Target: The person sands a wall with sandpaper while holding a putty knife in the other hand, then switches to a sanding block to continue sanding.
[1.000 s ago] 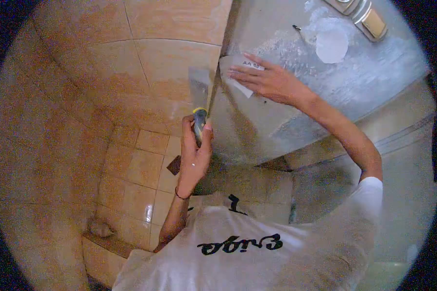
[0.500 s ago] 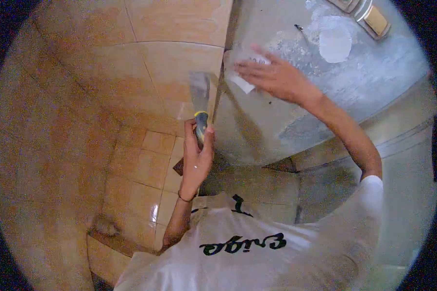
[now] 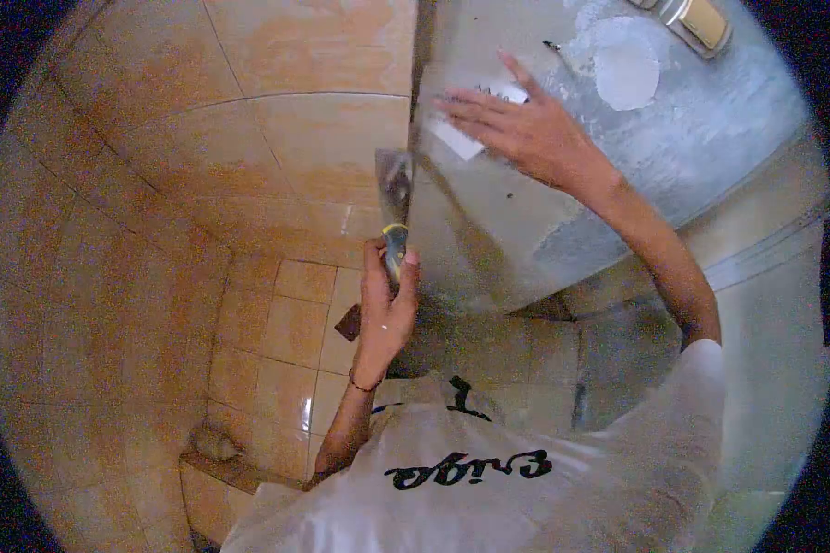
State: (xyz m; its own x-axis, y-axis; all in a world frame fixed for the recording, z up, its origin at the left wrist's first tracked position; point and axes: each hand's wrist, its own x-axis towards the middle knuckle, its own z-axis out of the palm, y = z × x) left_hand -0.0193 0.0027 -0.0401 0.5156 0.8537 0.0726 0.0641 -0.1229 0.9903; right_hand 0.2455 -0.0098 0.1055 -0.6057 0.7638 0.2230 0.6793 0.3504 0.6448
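Observation:
My left hand [image 3: 389,309] is closed round the dark handle of a putty knife [image 3: 395,184], whose metal blade points away from me. The blade lies near the edge between the tiled surface and the grey panel. On the grey panel [image 3: 489,221], my right hand [image 3: 526,138] is open, its fingers stretched out over a white piece of paper [image 3: 463,141] with dark marks. The hand hides part of that paper. A round white patch [image 3: 628,63] shows on the panel beyond my right hand, amid smeared pale areas.
Orange-beige tiles [image 3: 157,138] cover the left side and the floor below. At the panel's far right lies a wide brush-like tool [image 3: 699,26]. A thin dark object [image 3: 552,46] sits left of the white patch. A small brown block [image 3: 349,323] is beside my left wrist.
The view has shifted a little. My left hand and the putty knife have moved slightly right, bringing the blade closer to the panel's edge. My right hand stays over the paper.

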